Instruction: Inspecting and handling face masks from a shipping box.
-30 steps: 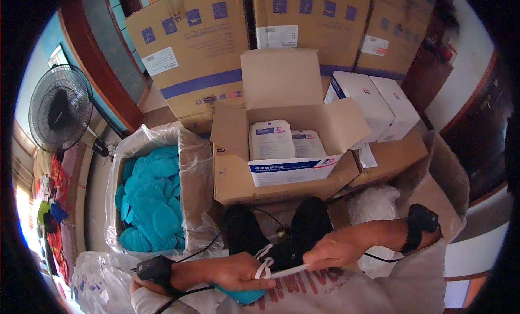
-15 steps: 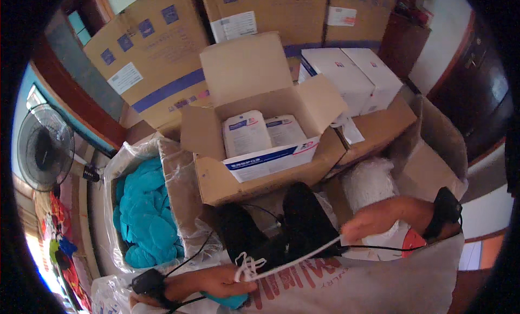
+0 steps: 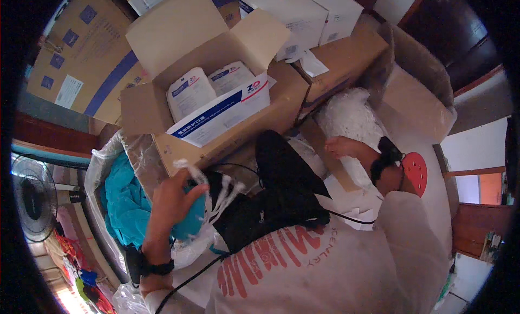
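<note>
My left hand (image 3: 172, 203) is raised at the left of my lap, closed on white elastic straps (image 3: 226, 190) that hang in loose, blurred loops. Beside its fingers is a teal mask (image 3: 190, 221), partly hidden by the straps; whether the hand also grips it I cannot tell. Over to the right, my right hand (image 3: 345, 147) reaches over a clear plastic bag of white elastic straps (image 3: 355, 116). Its fingers are loosely bent, and nothing shows in them.
A box lined with clear plastic holds a heap of teal masks (image 3: 123, 200) at the left. Ahead, an open carton (image 3: 225, 122) contains packets (image 3: 190, 95). White boxes (image 3: 295, 21) and large brown cartons (image 3: 89, 54) stand behind. A fan (image 3: 33, 197) is far left.
The white straps stretched between my hands have left the right hand. My left hand has risen with them and the teal mask; my right hand has moved forward to the strap bag. The view has shifted.
</note>
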